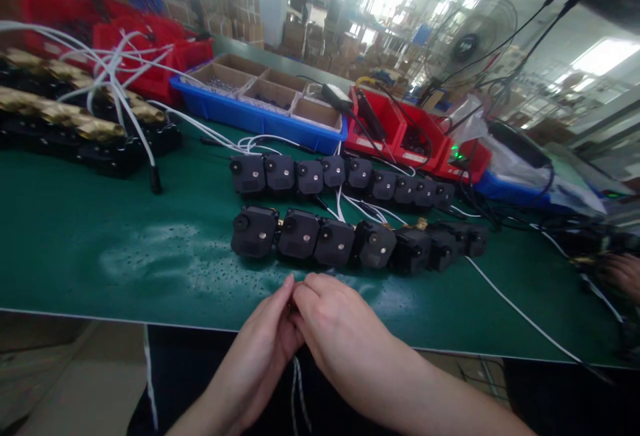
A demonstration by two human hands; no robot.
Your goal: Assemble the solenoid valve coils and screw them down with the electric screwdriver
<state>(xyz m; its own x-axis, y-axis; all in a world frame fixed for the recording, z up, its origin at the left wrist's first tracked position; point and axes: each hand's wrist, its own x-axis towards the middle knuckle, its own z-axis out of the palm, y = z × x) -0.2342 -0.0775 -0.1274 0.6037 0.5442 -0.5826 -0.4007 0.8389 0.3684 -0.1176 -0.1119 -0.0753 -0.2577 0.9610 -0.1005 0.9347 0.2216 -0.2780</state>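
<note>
My left hand (pixel 267 333) and my right hand (pixel 335 326) meet at the front edge of the green work mat (pixel 165 256). Both are closed, fingertips pressed together, and whatever lies between them is hidden, apart from a tiny brownish glint. Just beyond my fingers runs a front row of black box-shaped units (pixel 299 235), each with a round knob and a small silver screw. A second row of like black units (pixel 310 177) stands behind it, with white cables (pixel 341 204) between the rows.
Brass-topped black assemblies (pixel 65 116) lie at the left under tangled white cables. A blue compartment tray (pixel 260 123) of small parts and red bins (pixel 375 129) line the back. Another person's hand (pixel 625 275) is at the right edge. A fan (pixel 470 39) stands behind.
</note>
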